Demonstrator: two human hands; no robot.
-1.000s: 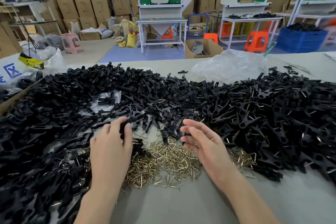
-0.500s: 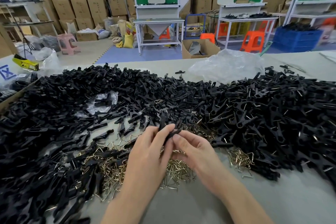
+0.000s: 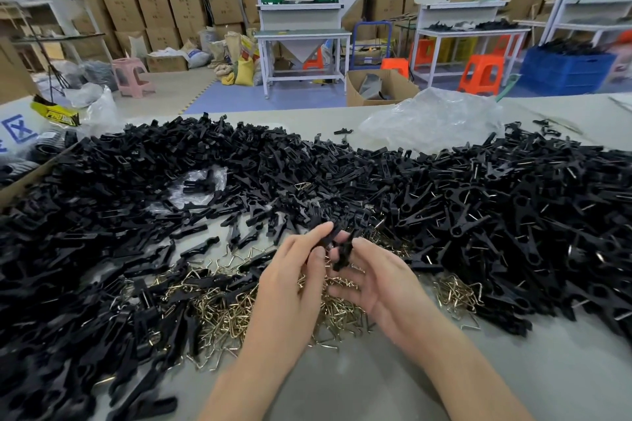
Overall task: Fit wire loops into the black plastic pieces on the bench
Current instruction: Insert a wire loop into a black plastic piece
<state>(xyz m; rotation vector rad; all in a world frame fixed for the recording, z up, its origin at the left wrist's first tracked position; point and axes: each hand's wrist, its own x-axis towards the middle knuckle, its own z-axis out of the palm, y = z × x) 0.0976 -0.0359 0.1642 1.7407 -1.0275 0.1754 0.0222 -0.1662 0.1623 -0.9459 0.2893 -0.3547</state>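
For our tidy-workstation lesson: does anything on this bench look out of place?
One wire loop lies alone on the black pieces, apart from the loop heap; a clear plastic bag sits half buried among them.

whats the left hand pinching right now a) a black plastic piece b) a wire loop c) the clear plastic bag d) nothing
a: the left hand pinches a black plastic piece between thumb and fingertips, above the wire loops.
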